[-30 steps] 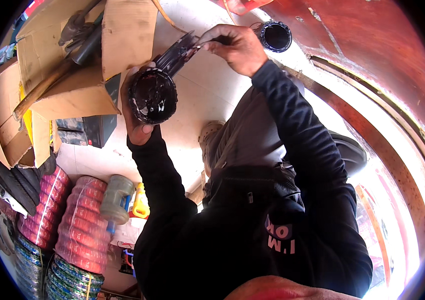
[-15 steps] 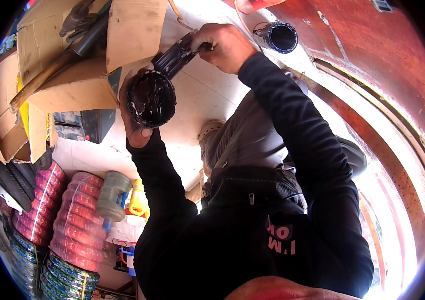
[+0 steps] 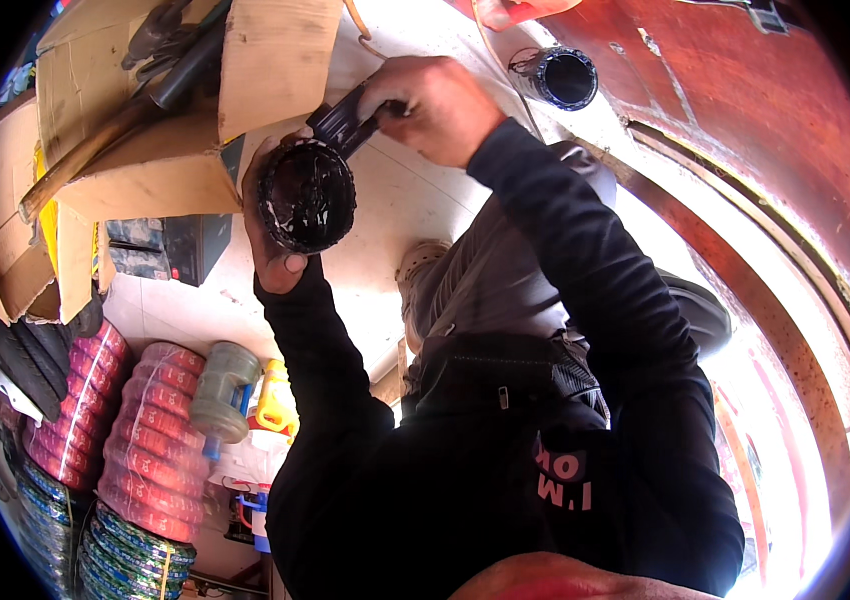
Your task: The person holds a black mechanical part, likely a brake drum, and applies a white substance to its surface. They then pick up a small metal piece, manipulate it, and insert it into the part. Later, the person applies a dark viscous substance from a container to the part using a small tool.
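Observation:
My left hand (image 3: 270,240) grips a round, black, open container (image 3: 307,195), its inside smeared with dark and whitish grease. A long, black, greasy piece (image 3: 335,122) angles up from the container's upper right edge; whether the two are joined I cannot tell. My right hand (image 3: 420,110), fingers curled, grips that piece's upper end, and its fingertips are partly hidden. A short, black cylinder (image 3: 563,78) with a smeared rim lies to the right of my right hand, beside thin cords.
Cardboard boxes (image 3: 145,180) with long tools and a dark case (image 3: 185,250) are at left. Wrapped tyres (image 3: 155,440), a water jug (image 3: 225,390) and a yellow jug (image 3: 275,400) fill the lower left. A red surface (image 3: 745,120) and rusty rail (image 3: 765,300) run along the right.
My right hand has moved left and slightly down along the long piece, its fingers more curled over it. My left hand and the container have shifted only slightly.

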Demonstrator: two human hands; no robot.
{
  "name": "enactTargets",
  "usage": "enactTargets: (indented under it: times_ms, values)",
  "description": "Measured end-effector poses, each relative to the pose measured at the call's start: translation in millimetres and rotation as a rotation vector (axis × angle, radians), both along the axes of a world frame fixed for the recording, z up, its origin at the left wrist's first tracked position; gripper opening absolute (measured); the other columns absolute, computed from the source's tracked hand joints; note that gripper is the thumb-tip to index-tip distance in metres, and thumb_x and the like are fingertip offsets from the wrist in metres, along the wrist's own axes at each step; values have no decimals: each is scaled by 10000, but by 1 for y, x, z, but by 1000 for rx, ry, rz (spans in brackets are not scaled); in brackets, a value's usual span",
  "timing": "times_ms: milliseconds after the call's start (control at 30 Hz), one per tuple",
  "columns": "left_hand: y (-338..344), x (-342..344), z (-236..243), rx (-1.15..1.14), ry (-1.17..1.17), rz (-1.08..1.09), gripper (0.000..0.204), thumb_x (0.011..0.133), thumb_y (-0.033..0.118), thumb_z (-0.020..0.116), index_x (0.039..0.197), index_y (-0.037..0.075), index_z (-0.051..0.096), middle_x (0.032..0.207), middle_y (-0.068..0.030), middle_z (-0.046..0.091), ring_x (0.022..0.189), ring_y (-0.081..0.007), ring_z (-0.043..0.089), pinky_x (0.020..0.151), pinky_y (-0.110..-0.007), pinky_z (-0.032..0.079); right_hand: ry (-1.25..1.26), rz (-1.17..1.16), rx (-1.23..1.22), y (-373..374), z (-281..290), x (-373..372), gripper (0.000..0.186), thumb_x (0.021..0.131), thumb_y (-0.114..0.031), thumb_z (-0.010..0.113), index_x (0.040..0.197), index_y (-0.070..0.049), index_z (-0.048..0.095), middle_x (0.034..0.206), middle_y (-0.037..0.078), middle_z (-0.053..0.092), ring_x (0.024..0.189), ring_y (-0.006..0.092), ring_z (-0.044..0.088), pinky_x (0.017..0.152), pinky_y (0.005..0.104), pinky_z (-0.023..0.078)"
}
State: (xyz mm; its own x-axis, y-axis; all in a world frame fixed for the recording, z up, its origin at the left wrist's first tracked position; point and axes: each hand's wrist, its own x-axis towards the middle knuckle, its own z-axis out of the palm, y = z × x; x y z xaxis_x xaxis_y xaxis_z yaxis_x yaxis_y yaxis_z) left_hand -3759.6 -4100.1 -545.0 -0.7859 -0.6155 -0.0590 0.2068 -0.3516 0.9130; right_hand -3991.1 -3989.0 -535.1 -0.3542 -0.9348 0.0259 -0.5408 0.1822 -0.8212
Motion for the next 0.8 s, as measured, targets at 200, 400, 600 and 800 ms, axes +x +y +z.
enactTargets:
  times_ms: [200, 400, 600, 800]
  values:
    - [0, -2, 3, 37, 15, -12, 1207, 679, 586, 873, 1550, -26, 304, 1493, -306, 453, 1382, -383, 485, 1138, -476, 434, 25, -52, 155, 9, -6, -11, 166, 751, -5, 716, 913, -41, 723, 976, 146, 713, 905, 353, 696, 821, 417, 574]
    - [-1, -7, 4, 36, 0, -7, 1211, 665, 578, 866, 1545, -37, 304, 1470, -292, 472, 1346, -370, 517, 1117, -470, 461, 91, 56, 60, 1, 2, 4, 194, 736, -65, 737, 929, -85, 747, 924, 135, 696, 905, 348, 701, 813, 458, 568]
    - [-2, -8, 6, 85, -37, 3, 1254, 607, 582, 887, 1526, -54, 318, 1440, -248, 500, 1290, -332, 560, 1088, -449, 490, 150, 42, 99, 1, 9, -2, 170, 737, -47, 713, 901, -86, 734, 896, 119, 688, 901, 343, 699, 807, 454, 574]
    - [2, -7, 8, 108, -61, 53, 1259, 602, 580, 895, 1526, -54, 321, 1453, -240, 491, 1307, -322, 548, 1087, -432, 486, 185, 148, 97, -9, 8, 10, 181, 745, -6, 696, 914, -68, 720, 969, 107, 701, 909, 341, 689, 804, 434, 572]
